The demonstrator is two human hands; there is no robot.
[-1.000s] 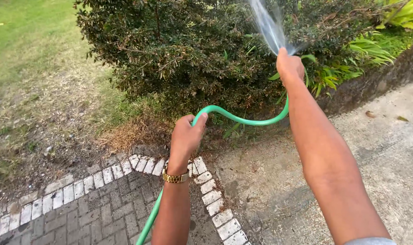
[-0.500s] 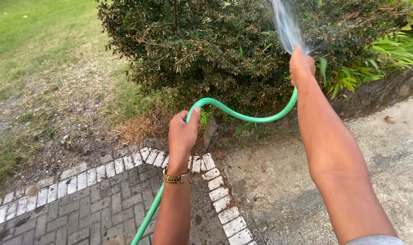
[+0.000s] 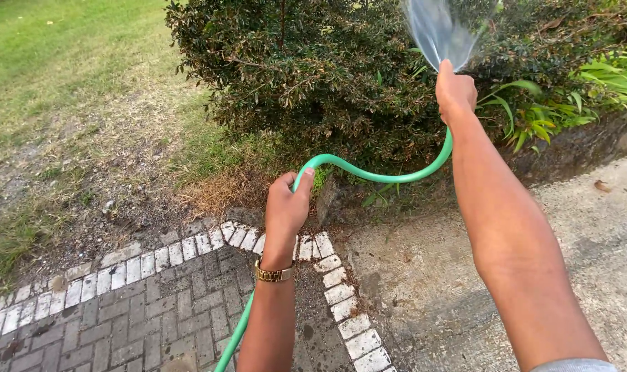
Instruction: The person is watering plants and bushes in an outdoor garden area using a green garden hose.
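Note:
A green garden hose [image 3: 368,172] runs up from the bottom of the view, passes through my left hand [image 3: 286,207], loops rightward and ends in my right hand [image 3: 455,89]. My left hand grips the hose at mid-length, with a gold watch [image 3: 273,274] on its wrist. My right hand is closed around the hose end, and a fan of water [image 3: 437,31] sprays upward from it onto a dark green bush [image 3: 313,76].
Brick paving with a white-edged border [image 3: 327,265] lies below my left arm. Concrete paving [image 3: 603,241] is on the right. Grass and dry patches [image 3: 72,124] spread to the left. Light green leafy plants [image 3: 561,103] grow right of the bush.
The view has shifted slightly, so the bush and paving sit further right. The water spray has widened into a broader fan. Both hands keep their grip on the hose.

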